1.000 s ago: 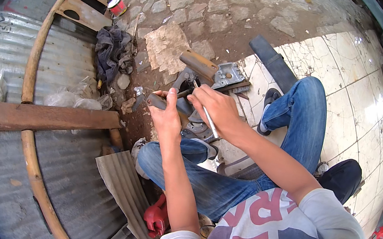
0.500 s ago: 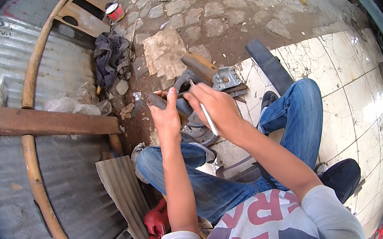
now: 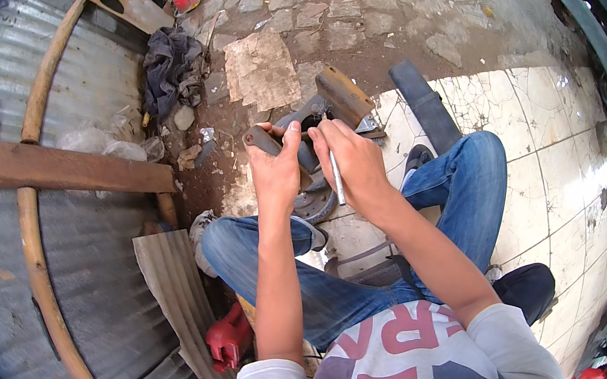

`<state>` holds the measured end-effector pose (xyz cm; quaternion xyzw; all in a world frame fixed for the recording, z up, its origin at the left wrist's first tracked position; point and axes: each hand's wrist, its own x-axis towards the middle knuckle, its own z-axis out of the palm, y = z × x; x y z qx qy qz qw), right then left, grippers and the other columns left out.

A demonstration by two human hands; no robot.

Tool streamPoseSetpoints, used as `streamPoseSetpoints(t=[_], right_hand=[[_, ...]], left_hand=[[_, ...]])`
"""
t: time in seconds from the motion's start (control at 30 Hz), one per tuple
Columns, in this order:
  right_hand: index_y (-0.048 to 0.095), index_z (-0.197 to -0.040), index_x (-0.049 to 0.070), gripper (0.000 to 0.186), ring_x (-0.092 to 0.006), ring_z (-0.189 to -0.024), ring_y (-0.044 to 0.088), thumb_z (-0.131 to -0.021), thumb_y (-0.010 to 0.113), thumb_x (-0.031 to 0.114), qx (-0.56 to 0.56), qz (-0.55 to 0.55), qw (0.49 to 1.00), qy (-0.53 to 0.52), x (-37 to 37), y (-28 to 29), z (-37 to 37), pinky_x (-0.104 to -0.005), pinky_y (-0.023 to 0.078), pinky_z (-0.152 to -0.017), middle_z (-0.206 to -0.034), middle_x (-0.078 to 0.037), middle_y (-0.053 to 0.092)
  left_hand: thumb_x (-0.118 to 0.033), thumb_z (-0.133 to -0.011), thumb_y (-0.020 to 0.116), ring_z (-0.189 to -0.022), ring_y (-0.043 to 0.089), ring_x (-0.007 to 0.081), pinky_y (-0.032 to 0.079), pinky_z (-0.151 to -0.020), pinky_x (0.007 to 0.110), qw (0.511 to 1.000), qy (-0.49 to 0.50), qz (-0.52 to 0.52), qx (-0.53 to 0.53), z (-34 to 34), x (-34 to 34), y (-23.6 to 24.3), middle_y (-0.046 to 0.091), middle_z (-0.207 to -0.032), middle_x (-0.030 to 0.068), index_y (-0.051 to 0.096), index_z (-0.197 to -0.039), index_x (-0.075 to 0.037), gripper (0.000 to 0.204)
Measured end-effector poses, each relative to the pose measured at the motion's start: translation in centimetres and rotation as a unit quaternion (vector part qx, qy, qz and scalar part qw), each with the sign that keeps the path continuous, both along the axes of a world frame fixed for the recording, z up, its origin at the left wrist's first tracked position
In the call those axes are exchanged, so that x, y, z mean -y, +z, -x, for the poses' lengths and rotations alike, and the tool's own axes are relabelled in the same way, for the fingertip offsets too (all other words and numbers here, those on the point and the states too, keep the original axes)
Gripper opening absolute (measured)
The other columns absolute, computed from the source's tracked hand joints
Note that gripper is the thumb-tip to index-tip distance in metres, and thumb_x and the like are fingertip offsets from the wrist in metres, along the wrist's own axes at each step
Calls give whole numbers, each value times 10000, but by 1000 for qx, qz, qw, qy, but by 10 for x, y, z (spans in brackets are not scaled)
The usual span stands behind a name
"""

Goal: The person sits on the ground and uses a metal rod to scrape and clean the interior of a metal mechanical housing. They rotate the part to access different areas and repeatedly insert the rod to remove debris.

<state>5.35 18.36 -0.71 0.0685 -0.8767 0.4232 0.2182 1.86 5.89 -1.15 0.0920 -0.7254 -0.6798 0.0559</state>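
Left hand (image 3: 275, 170): I see it wrapped round a dark metal part (image 3: 262, 139).
Right hand (image 3: 356, 166): pinches a thin pale rod (image 3: 336, 178).
Metal part: just below the cardboard (image 3: 258, 68).
Rod work: seems underway; next needs steady holding.

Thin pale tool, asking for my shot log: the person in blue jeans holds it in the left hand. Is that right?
Not the left hand: the head view shows the thin pale tool in the right hand. The blue jeans are correct.
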Motion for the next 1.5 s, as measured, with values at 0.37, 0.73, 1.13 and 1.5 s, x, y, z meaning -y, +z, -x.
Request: streamPoseSetpoints(t=[0.37,0.73,1.13,1.5], right_hand=[[527,-847,26,170,-379,-624,596,-961,561,148,-8,-5,1000,18,4,-4,-9,-457,464,-508,-749,-154,571],[535,-845,36,157,-372,-658,613,-938,589,150,29,-24,999,34,0,-9,-17,-441,486,-540,-771,-139,583],[538,-807,36,162,-340,-607,602,-928,595,127,-27,-33,998,54,-24,-29,-34,-417,472,-518,-723,-129,560],[547,-795,43,207,-199,-535,557,-965,517,157,-135,199,968,72,-63,-27,-71,-297,477,-510,-663,-91,562]], left_hand=[[-181,-894,705,-806,484,95,427,-733,250,999,24,-22,16,-2,12,7,516,-901,23,478,-1022,-29,302],[-206,-890,706,-830,507,107,434,-752,264,1000,21,3,-7,-7,16,2,539,-913,26,505,-1045,-31,309],[-218,-874,736,-869,539,130,457,-786,275,999,-20,-32,13,8,11,3,554,-938,47,471,-1107,-16,407],[-372,-1040,433,-936,525,164,413,-898,315,997,-59,46,27,-1,20,-2,577,-960,53,571,-1023,-46,354]])
